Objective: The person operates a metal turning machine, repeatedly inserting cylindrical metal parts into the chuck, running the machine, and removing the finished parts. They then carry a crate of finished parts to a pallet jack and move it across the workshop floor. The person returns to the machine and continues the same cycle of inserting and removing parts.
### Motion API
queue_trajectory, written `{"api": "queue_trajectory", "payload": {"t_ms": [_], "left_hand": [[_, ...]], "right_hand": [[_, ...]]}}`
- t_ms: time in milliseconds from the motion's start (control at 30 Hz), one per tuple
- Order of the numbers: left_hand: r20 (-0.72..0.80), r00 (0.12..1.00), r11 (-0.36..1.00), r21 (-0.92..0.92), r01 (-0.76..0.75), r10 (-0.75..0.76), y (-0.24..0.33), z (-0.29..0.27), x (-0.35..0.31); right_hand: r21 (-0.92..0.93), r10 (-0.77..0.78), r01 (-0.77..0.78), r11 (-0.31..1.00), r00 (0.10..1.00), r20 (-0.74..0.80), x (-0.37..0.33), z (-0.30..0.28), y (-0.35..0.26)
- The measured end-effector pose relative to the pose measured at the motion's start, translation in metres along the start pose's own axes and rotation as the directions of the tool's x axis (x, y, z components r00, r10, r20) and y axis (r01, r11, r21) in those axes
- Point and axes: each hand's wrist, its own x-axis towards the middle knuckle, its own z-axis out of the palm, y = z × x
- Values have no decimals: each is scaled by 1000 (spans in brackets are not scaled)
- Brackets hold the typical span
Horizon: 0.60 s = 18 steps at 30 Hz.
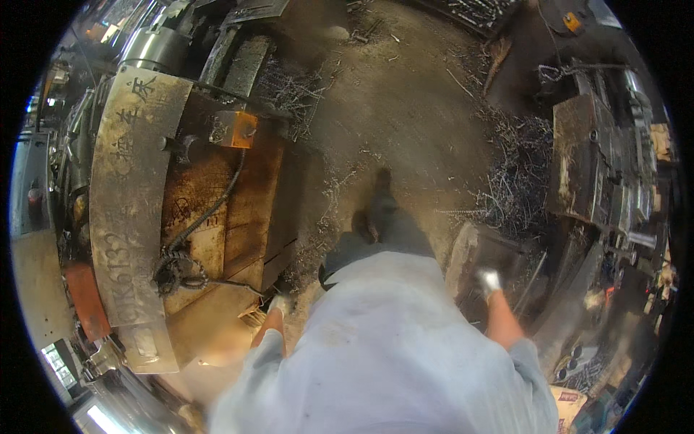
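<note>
Both arms hang down beside my body, and each hand wears a whitish glove. My left hand (280, 302) is nearest to the lower side of a worn lathe (148, 217) with brown, oily panels. Above a dark, low block (477, 264) on the floor hangs my right hand (490, 281), apart from it as far as I can see. Motion smears the fingers of both hands, so their pose is hidden. Nothing large shows in either one.
A small orange control box (235, 129) with a dark cable (217, 202) sits on the left machine. Metal shavings (517, 177) lie heaped at right, beside another machine (578, 159). The dirty floor (405, 101) runs ahead between the machines. A printed paper sack (567, 406) lies at lower right.
</note>
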Motion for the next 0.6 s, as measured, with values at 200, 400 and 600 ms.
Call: {"api": "queue_trajectory", "payload": {"t_ms": [200, 400, 600], "left_hand": [[-461, 746, 863, 98, -496, 481, 140, -109, -60], [-419, 860, 912, -152, -381, 290, 267, -169, -118], [-525, 846, 629, -627, -460, 96, 241, -128, -61]], "right_hand": [[-913, -90, 363, 186, 931, 353, 56, 8, 4], [-279, 155, -134, 951, 986, 56, 104, 13, -163], [-515, 210, -207, 832, 976, -54, 160, -33, -283]]}}
